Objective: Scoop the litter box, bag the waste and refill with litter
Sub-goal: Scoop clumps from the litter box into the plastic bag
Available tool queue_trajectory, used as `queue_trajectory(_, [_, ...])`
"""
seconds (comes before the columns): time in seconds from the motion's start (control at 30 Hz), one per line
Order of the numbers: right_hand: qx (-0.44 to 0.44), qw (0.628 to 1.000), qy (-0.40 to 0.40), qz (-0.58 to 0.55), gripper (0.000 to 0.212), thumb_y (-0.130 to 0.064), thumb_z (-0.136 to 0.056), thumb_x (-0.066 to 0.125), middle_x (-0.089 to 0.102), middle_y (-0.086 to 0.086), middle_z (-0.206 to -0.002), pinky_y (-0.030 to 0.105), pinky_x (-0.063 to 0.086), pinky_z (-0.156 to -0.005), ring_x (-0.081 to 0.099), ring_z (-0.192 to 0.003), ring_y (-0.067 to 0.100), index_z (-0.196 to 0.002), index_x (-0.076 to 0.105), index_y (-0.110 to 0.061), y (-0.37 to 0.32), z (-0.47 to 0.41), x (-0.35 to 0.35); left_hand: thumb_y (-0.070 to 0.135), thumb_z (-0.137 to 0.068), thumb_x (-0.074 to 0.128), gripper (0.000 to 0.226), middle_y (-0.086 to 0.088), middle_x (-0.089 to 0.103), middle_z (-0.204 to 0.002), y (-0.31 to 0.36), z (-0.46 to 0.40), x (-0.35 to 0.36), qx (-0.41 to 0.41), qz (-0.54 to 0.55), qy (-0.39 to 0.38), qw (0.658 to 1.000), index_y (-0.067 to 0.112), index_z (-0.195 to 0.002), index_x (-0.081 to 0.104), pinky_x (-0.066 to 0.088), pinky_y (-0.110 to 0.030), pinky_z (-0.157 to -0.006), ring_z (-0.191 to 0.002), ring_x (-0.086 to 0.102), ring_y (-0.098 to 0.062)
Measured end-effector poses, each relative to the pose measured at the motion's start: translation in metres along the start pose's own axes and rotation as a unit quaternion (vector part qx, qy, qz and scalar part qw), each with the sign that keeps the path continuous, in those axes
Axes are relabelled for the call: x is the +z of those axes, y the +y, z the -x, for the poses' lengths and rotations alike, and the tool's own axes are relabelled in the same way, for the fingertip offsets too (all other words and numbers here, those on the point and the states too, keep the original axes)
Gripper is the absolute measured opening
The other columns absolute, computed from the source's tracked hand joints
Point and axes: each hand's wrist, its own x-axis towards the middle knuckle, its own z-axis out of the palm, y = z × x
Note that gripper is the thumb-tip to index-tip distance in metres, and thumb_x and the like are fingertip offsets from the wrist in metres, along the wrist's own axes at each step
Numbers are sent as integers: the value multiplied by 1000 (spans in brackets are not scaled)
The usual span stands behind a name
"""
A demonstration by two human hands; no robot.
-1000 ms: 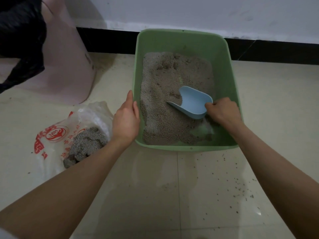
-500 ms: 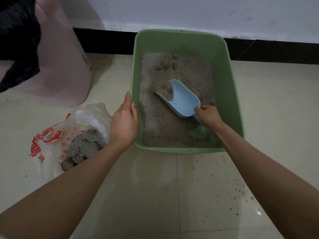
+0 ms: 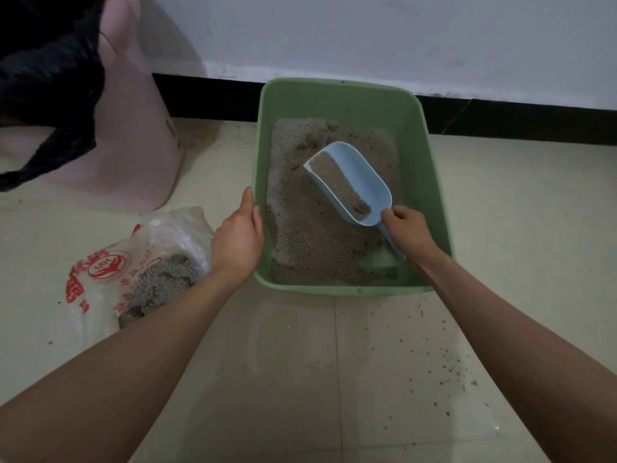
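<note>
A green litter box stands on the tiled floor against the wall, with grey-brown litter spread over most of its bottom. My right hand grips the handle of a light blue scoop, which is raised over the litter and holds a strip of litter. My left hand holds the box's left rim, thumb on the inner side. A bare green patch shows at the box's near right corner. A clear plastic bag with red print lies on the floor to the left, with grey litter clumps inside.
A pink bin with a black bag hanging from it stands at the left by the wall. Scattered litter grains lie on the floor tiles at the near right. The wall has a black skirting.
The scoop pushed forward through the litter toward the far side, took up litter and rose. My right hand followed it. My left hand stayed on the rim.
</note>
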Motion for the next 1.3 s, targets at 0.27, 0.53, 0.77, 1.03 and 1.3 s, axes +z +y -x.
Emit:
queue_trajectory(0.27, [8,992,-26,120,44,-13,-92,44,34,3,-52,28,24,-47,30,-48,14,-50,36,-14,-25,-3,5,23,-101,26,49,-11,50,-77,5,4,-4,-16,-3,-22,1000,12,-147,16,32,-34,-60,-70,50,-28])
queue_trajectory(0.53, [47,973,-57,217,38,-17,-93,47,57,16,-98,28,42,-51,55,-82,26,-123,50,6,-62,-40,27,25,-100,26,48,-9,52,-78,2,4,4,-22,32,3,999,17,-147,17,36,-33,-59,-66,50,-29])
queue_trajectory(0.77, [64,989,-59,123,42,-19,-94,48,60,17,-113,28,45,-58,57,-85,25,-128,48,5,-82,-56,67,24,-100,26,48,-9,54,-81,1,4,7,-16,27,26,999,17,-147,18,33,-31,-57,-62,44,-22])
queue_trajectory(1.03, [62,997,-28,-24,20,-20,-95,45,53,10,-78,31,39,-61,47,-63,17,-93,60,-5,-52,-44,79,25,-100,26,49,-15,61,-95,-2,2,10,0,32,42,999,18,-147,18,35,-33,-59,-73,56,-31])
queue_trajectory(1.3, [7,998,3,-69,38,-10,-93,43,31,-1,-54,24,27,-49,33,-50,12,-57,31,-15,-40,-11,53,20,-100,28,48,-23,62,-91,1,-1,3,0,42,20,999,15,-147,19,35,-35,-64,-81,58,-38])
